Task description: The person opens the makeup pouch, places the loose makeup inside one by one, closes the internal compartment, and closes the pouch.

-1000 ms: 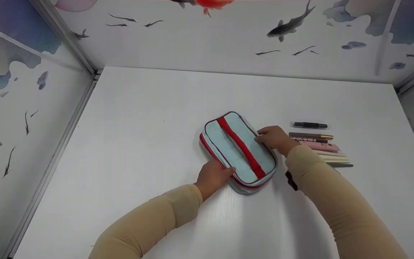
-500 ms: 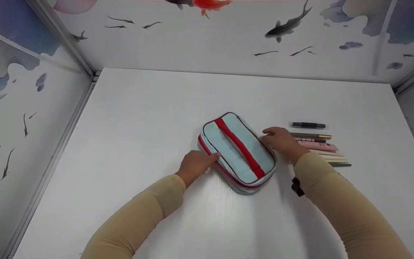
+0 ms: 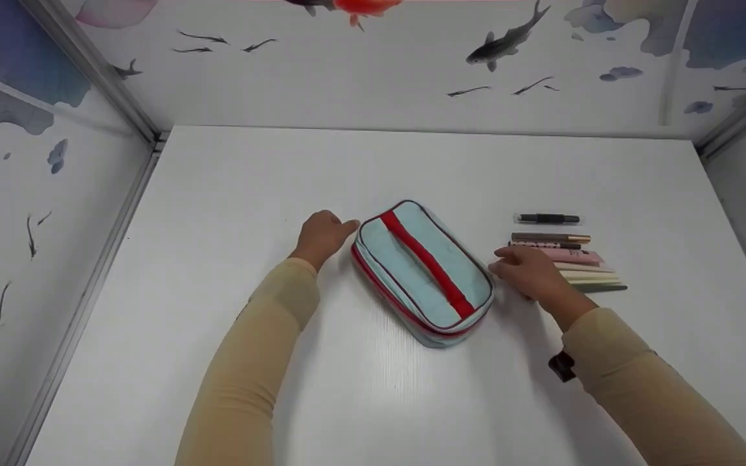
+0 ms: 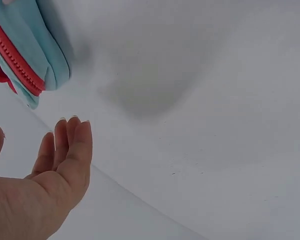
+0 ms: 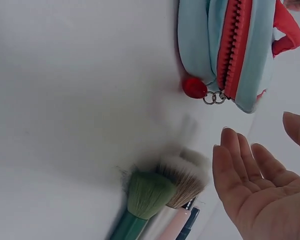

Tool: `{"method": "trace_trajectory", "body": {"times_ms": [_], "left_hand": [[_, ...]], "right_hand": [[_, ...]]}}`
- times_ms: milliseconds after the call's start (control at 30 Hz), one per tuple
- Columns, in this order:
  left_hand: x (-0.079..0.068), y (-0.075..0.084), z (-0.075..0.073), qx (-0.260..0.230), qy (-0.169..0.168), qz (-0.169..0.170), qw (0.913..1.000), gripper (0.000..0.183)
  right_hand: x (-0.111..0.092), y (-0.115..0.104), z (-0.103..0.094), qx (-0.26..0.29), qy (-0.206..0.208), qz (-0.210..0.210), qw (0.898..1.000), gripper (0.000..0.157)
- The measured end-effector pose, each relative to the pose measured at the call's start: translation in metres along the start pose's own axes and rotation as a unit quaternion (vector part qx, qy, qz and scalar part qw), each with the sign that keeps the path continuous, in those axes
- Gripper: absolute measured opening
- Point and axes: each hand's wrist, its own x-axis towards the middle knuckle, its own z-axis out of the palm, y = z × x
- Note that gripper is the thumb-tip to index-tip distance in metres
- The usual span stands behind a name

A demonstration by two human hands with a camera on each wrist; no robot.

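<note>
A light blue cosmetic bag (image 3: 460, 262) with a red strap handle (image 3: 425, 265) lies at an angle on the white table. My left hand (image 3: 322, 238) is beside its upper left corner; the left wrist view shows the fingers relaxed and apart from the bag. Off the bag's right side, my right hand (image 3: 531, 275) holds nothing, its fingers loosely extended in the right wrist view. There the red zipper (image 5: 235, 47) appears closed, with a red bead pull (image 5: 195, 87) on metal rings at its end. Close below the right fingers lies a green-bristled makeup brush (image 5: 149, 195).
Several slim brushes and sticks lie in a row right of the bag, with a pink item (image 3: 577, 257) among them. A black pen-like item (image 3: 548, 219) lies behind them. Printed walls (image 3: 347, 84) border the table at the back and sides.
My left hand has let go of the bag's lower left side and moved up to its upper left corner. My right hand has come off the right edge, moving right and down.
</note>
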Motion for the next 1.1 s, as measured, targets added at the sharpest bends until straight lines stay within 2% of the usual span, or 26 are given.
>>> {"method": "trace_trajectory", "body": {"times_ms": [133, 300, 433, 767, 1000, 1100], "left_hand": [[0.009, 0.01, 0.003, 0.0, 0.001, 0.019, 0.9998, 0.048], [0.014, 0.023, 0.007, 0.011, -0.011, 0.033, 0.9993, 0.05], [0.019, 0.031, 0.012, 0.028, -0.017, 0.043, 0.9985, 0.049], [0.033, 0.03, 0.025, 0.058, -0.034, 0.039, 0.997, 0.049], [0.038, 0.031, 0.03, 0.062, -0.045, 0.069, 0.9947, 0.046], [0.04, 0.032, 0.033, 0.053, -0.045, 0.071, 0.995, 0.044]], "right_hand": [[-0.01, 0.005, 0.005, -0.008, -0.015, 0.01, 1.0, 0.056], [-0.023, 0.01, 0.011, 0.021, -0.036, 0.029, 0.999, 0.06], [-0.032, 0.016, 0.019, 0.046, -0.035, 0.044, 0.997, 0.055], [-0.048, 0.023, 0.043, 0.122, -0.064, 0.061, 0.989, 0.055], [-0.049, 0.024, 0.048, 0.169, -0.073, 0.068, 0.981, 0.054], [-0.047, 0.024, 0.05, 0.193, -0.073, 0.076, 0.976, 0.052]]}}
